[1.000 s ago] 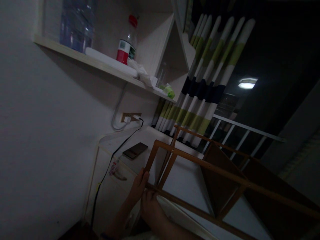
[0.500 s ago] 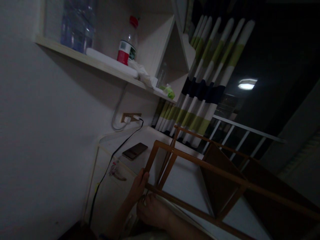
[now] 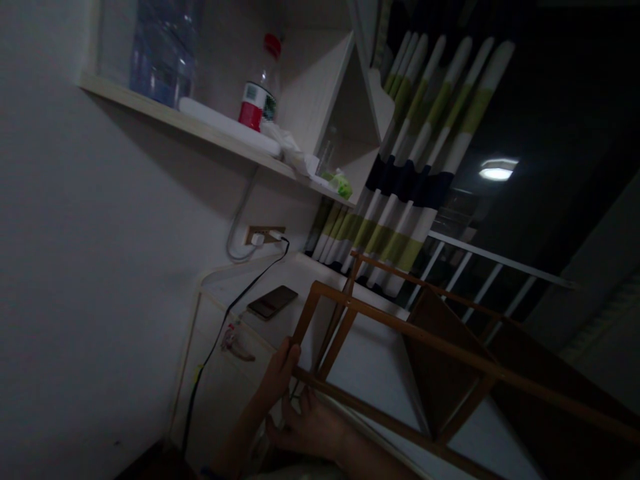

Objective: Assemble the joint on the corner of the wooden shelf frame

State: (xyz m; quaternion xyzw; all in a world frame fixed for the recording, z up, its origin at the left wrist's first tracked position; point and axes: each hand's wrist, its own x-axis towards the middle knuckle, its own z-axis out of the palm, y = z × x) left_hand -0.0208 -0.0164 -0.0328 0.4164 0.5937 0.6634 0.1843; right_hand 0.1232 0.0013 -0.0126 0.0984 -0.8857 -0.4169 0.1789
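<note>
A brown wooden shelf rack lies on its side on the white desktop, with its end towards me. My left hand is closed around the lower corner of the rack's end frame and holds it. Just below that corner is my right hand, its fingers bent and spread apart. A thin dark rod shows at the corner, close to the right fingertips; in this dim light I cannot make out its kind. Whether the fingers touch it is unclear.
A phone lies on the white desk behind my left hand. A black cable runs from the wall socket down the desk's side. Overhead, a wall shelf holds a red-capped bottle. A striped curtain hangs behind.
My right hand's fingers have spread out from a closed, pinched pose near the corner. My left hand keeps its hold on the rack. The view has shifted slightly.
</note>
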